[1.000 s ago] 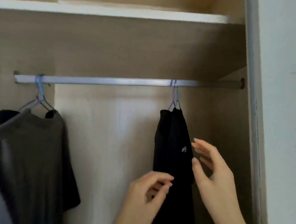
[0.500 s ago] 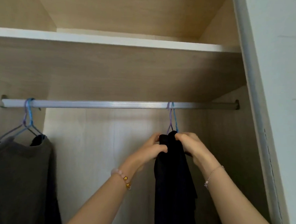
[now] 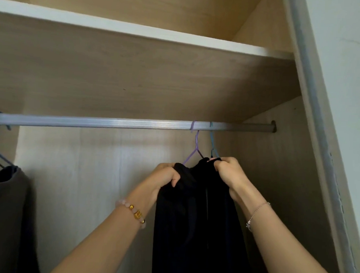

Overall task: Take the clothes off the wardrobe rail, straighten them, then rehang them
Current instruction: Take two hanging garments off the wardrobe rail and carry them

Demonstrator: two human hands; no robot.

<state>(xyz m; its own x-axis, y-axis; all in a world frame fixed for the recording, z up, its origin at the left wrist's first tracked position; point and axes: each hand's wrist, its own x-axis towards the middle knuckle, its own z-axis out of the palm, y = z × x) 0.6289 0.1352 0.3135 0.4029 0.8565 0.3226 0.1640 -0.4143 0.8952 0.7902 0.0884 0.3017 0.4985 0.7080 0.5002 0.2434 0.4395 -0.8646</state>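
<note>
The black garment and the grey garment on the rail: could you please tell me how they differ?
The black garment is gripped at its top by the left hand and right hand; the grey garment hangs untouched. The black garment hangs bunched near the right end of the rail; the grey garment sits at the left end, partly out of frame. Both hang from hangers hooked over the rail.
</note>
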